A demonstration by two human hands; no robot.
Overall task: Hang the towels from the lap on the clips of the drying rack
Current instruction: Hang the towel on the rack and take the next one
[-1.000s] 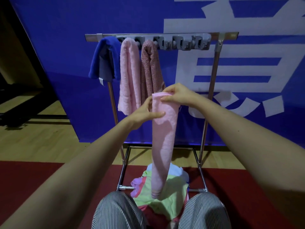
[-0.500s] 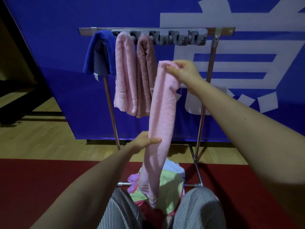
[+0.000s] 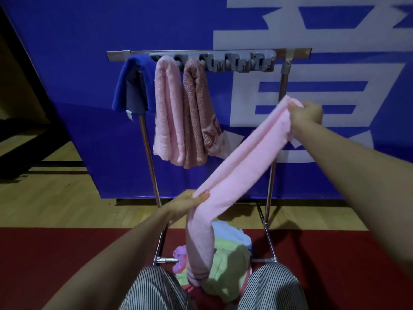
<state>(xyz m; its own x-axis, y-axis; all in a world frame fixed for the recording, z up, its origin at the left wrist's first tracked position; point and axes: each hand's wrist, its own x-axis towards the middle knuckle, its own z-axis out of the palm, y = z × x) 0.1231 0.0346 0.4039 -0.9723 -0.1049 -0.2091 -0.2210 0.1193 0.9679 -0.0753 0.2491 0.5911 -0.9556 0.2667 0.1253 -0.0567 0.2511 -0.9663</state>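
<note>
Right hand (image 3: 309,115) grips the pink towel (image 3: 241,166) at its top end, left hand (image 3: 190,203) pinches it lower down; it stretches diagonally between them, tail dropping onto the towel pile (image 3: 225,262) on the lap. Far side: drying rack (image 3: 281,70), three towels hanging at its left end, clips (image 3: 243,63) free to the right.

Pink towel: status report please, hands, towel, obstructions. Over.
Left hand pinches pink towel mid-length, right hand grips its end. Stretched between them, not yet clipped. Free clips beside brown towel, unobstructed.
</note>
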